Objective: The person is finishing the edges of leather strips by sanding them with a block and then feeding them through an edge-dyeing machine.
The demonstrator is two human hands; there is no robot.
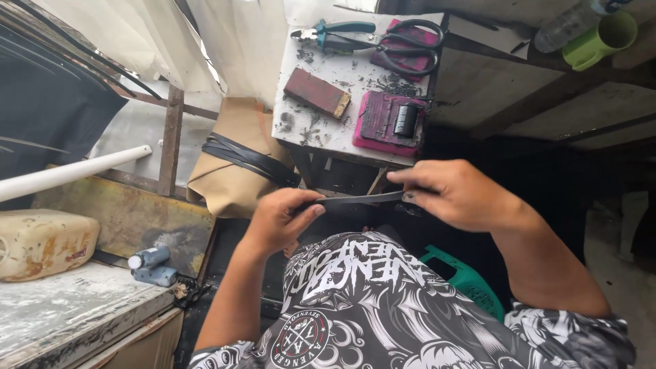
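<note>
Both hands [369,205] on flat black rubber strip [362,200]

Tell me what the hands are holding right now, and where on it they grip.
Both hold one flat black strip: the left hand pinches its left end, the right hand pinches its right end, stretched level between them.

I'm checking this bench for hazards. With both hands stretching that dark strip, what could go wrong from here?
1. The black strip is pinched only at its ends by the left hand and right hand; it may slip from one grip and snap back.
2. The pliers and scissors lie near the small table's far edge, so a bump could knock them off.
3. Dark scraps litter the tabletop and could foul the work.
</note>
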